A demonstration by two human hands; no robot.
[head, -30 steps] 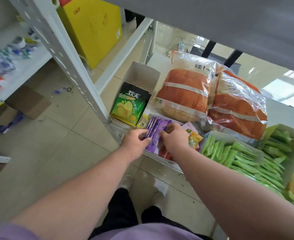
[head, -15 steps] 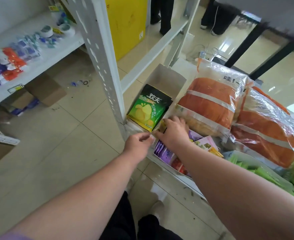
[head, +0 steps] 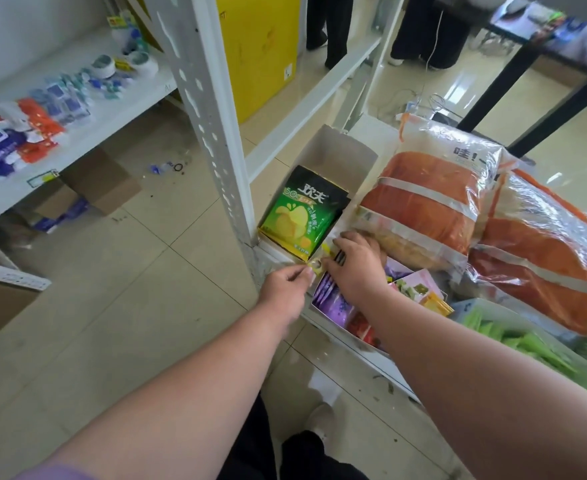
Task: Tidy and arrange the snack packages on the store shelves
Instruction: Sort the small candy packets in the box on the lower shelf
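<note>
Both hands meet at the front corner of the shelf (head: 354, 344). The left hand (head: 285, 289) pinches the edge of a small yellow packet (head: 321, 263) between thumb and fingers; the right hand (head: 356, 263) lies curled over the packet's other end, just beside it. Purple sachets (head: 333, 301) stand in their box directly under the right wrist, and the green chip bag (head: 299, 211) sits just behind both hands.

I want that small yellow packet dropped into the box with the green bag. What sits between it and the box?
Nothing visible: the small yellow packet, pinched by both hands, sits at the cardboard box front edge, beside the green bag.
</note>
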